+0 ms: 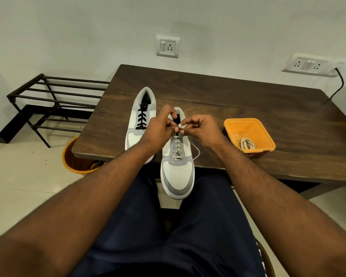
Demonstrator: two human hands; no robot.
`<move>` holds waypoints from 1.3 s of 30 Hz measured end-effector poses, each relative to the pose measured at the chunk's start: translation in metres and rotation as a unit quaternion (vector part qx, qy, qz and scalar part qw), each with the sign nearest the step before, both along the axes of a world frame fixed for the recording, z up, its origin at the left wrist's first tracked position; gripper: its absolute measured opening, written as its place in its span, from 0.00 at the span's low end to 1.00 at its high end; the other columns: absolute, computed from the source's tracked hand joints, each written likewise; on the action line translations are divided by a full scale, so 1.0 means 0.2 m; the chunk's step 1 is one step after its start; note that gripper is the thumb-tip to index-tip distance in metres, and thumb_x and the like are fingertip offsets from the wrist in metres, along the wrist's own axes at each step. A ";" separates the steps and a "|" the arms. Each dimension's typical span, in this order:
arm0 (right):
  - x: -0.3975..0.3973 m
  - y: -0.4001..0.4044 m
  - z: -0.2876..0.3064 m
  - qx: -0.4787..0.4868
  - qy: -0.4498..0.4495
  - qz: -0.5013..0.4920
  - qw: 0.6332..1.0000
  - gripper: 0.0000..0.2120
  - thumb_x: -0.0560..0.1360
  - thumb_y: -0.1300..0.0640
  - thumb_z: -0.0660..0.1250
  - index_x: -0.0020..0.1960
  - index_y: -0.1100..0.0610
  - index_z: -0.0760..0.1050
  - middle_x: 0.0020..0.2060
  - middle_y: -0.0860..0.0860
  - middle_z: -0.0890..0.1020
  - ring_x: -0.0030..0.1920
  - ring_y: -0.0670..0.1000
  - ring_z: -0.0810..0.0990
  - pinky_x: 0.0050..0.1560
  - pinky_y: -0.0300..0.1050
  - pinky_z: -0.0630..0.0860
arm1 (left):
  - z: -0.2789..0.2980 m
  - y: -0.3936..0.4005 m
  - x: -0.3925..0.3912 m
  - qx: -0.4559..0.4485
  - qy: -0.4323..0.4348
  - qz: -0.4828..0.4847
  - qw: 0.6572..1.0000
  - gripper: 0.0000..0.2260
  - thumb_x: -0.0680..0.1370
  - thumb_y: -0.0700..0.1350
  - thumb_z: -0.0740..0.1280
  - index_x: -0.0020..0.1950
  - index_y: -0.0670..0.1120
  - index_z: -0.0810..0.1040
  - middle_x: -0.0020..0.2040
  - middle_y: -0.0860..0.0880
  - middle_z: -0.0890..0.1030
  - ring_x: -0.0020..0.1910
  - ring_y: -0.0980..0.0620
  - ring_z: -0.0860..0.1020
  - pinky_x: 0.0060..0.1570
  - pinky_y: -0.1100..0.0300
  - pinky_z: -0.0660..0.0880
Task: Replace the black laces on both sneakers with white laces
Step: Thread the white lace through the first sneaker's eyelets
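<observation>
Sneakers sit side by side on the wooden table (238,100): the near sneaker (177,166), its toe hanging over the table edge toward us, already carries white lace (176,145) up most of its eyelets, and we pinch that lace's ends at the top between our left hand (160,129) and right hand (201,129), fingers curled tight around them, apparently tying off. Beyond it, the far sneaker (141,116) keeps its black lace (141,118), so next we would judge it needs unthreading, then the spare white lace (247,143) from the orange tub (254,126).

Orange tub (266,136), dark wood-grain table (228,96)
</observation>
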State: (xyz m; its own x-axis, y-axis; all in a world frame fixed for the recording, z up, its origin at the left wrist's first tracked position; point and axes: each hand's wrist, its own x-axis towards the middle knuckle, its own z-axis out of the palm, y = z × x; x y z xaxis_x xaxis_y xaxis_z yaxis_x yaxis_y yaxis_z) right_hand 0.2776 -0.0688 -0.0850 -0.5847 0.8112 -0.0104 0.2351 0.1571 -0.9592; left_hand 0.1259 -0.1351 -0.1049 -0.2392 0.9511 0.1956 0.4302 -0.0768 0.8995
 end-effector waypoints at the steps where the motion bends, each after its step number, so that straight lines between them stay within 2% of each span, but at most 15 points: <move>1: 0.00 0.00 0.00 0.004 -0.001 -0.001 1.000 0.08 0.69 0.70 0.74 0.47 0.62 0.81 0.41 0.59 0.85 0.43 0.55 0.85 0.53 0.49 0.81 | -0.01 0.00 0.00 -0.006 -0.008 -0.006 1.000 0.12 0.77 0.31 0.66 0.52 0.46 0.68 0.35 0.49 0.81 0.34 0.58 0.81 0.39 0.64 0.78; 4: 0.00 0.00 -0.02 0.015 -0.014 -0.015 1.000 0.06 0.68 0.66 0.76 0.42 0.60 0.81 0.38 0.57 0.85 0.41 0.52 0.85 0.49 0.45 0.81 | -0.04 0.01 -0.01 -0.025 -0.094 -0.025 0.995 0.10 0.77 0.32 0.68 0.54 0.42 0.73 0.38 0.47 0.82 0.37 0.57 0.81 0.39 0.65 0.75; 6: -0.01 0.00 -0.03 0.026 -0.033 -0.026 0.999 0.05 0.68 0.66 0.76 0.42 0.60 0.81 0.37 0.55 0.85 0.38 0.48 0.84 0.46 0.42 0.81 | -0.06 0.00 -0.01 -0.031 -0.152 -0.020 0.988 0.07 0.78 0.36 0.69 0.54 0.43 0.77 0.44 0.48 0.81 0.40 0.58 0.80 0.40 0.67 0.74; 9: -0.01 0.00 -0.08 0.049 -0.056 -0.064 0.995 0.04 0.70 0.64 0.75 0.44 0.63 0.83 0.38 0.57 0.85 0.38 0.51 0.83 0.48 0.47 0.81 | -0.08 -0.01 0.04 -0.043 -0.210 0.005 0.977 0.05 0.79 0.40 0.68 0.53 0.41 0.79 0.43 0.49 0.81 0.35 0.63 0.78 0.34 0.72 0.72; 12: -0.03 -0.01 -0.10 0.074 -0.065 -0.091 0.991 0.03 0.69 0.62 0.76 0.41 0.61 0.83 0.35 0.55 0.84 0.34 0.48 0.80 0.42 0.42 0.79 | -0.11 0.02 0.07 -0.034 -0.208 0.069 0.975 0.04 0.78 0.38 0.68 0.49 0.38 0.80 0.41 0.45 0.83 0.38 0.56 0.82 0.41 0.65 0.77; 15: -0.04 -0.01 -0.12 0.130 -0.088 -0.094 0.983 0.04 0.69 0.61 0.76 0.39 0.58 0.81 0.32 0.50 0.81 0.30 0.42 0.75 0.33 0.33 0.72 | -0.14 0.07 0.08 -0.040 -0.226 0.135 0.964 0.04 0.79 0.40 0.67 0.44 0.43 0.79 0.40 0.46 0.81 0.38 0.53 0.79 0.41 0.59 0.77; 18: -0.05 0.00 -0.13 0.253 -0.133 -0.069 0.956 0.05 0.70 0.61 0.75 0.40 0.58 0.79 0.35 0.48 0.80 0.36 0.46 0.76 0.37 0.37 0.73 | -0.14 0.10 0.10 -0.064 -0.254 0.175 0.949 0.06 0.79 0.41 0.67 0.42 0.44 0.77 0.36 0.49 0.79 0.31 0.56 0.75 0.34 0.61 0.72; 21: -0.06 0.01 -0.14 0.330 -0.149 -0.030 0.932 0.03 0.71 0.62 0.73 0.43 0.58 0.79 0.38 0.49 0.81 0.40 0.48 0.78 0.41 0.45 0.76 | -0.12 0.11 0.11 -0.114 -0.305 0.199 0.924 0.05 0.78 0.39 0.68 0.43 0.42 0.77 0.34 0.47 0.78 0.26 0.56 0.73 0.26 0.65 0.71; 23: -0.06 0.03 -0.13 0.353 -0.161 -0.006 0.922 0.03 0.72 0.61 0.72 0.46 0.58 0.81 0.42 0.51 0.83 0.42 0.49 0.79 0.44 0.46 0.77 | -0.10 0.11 0.09 -0.143 -0.311 0.202 0.918 0.05 0.77 0.37 0.69 0.41 0.42 0.77 0.33 0.45 0.77 0.25 0.55 0.71 0.21 0.67 0.68; 26: -0.06 0.05 -0.12 0.369 -0.201 0.029 0.907 0.08 0.75 0.59 0.70 0.53 0.57 0.83 0.47 0.51 0.85 0.47 0.49 0.80 0.46 0.39 0.72 | -0.08 0.12 0.07 -0.172 -0.305 0.196 0.916 0.07 0.76 0.36 0.70 0.38 0.41 0.76 0.32 0.44 0.75 0.24 0.55 0.68 0.19 0.67 0.65; 29: -0.07 0.07 -0.09 0.390 -0.266 0.086 0.877 0.08 0.76 0.60 0.67 0.53 0.58 0.83 0.46 0.53 0.85 0.47 0.51 0.80 0.48 0.46 0.76 | -0.08 0.12 0.06 -0.175 -0.317 0.188 0.913 0.05 0.77 0.36 0.68 0.42 0.42 0.75 0.34 0.45 0.76 0.23 0.56 0.68 0.19 0.66 0.64; 32: -0.10 0.08 -0.04 0.380 -0.353 0.136 0.844 0.09 0.77 0.62 0.63 0.52 0.59 0.81 0.46 0.53 0.83 0.47 0.53 0.79 0.49 0.50 0.76 | -0.08 0.11 0.07 -0.144 -0.322 0.184 0.918 0.05 0.79 0.36 0.64 0.49 0.46 0.74 0.39 0.47 0.76 0.25 0.55 0.69 0.21 0.65 0.65; 34: -0.13 0.10 -0.02 0.358 -0.387 0.167 0.833 0.08 0.77 0.61 0.62 0.49 0.58 0.80 0.44 0.53 0.82 0.46 0.53 0.78 0.48 0.51 0.76 | -0.09 0.10 0.06 -0.102 -0.321 0.172 0.926 0.08 0.80 0.35 0.62 0.48 0.48 0.73 0.41 0.48 0.75 0.27 0.55 0.69 0.24 0.63 0.67; 37: -0.12 0.14 0.00 0.239 -0.366 0.207 0.875 0.06 0.77 0.61 0.64 0.46 0.58 0.79 0.40 0.50 0.80 0.42 0.49 0.77 0.44 0.45 0.72 | -0.09 0.04 0.06 -0.046 -0.309 0.128 0.941 0.03 0.81 0.38 0.63 0.49 0.45 0.72 0.41 0.49 0.76 0.28 0.56 0.75 0.29 0.62 0.73; 39: -0.09 0.16 0.01 0.110 -0.294 0.211 0.926 0.05 0.77 0.61 0.67 0.45 0.55 0.81 0.41 0.49 0.82 0.43 0.46 0.78 0.48 0.44 0.73 | -0.12 0.00 0.06 -0.021 -0.285 0.107 0.952 0.05 0.80 0.44 0.66 0.47 0.45 0.72 0.44 0.46 0.78 0.37 0.53 0.80 0.39 0.55 0.80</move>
State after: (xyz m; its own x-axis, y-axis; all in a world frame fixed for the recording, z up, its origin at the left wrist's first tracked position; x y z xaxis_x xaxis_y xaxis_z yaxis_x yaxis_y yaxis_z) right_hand 0.2590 -0.0361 -0.0839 -0.7952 0.5329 -0.2892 0.5801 0.5301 -0.6184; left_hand 0.1380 -0.1344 -0.1290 -0.4840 0.8729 -0.0620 -0.1278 -0.0004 0.9918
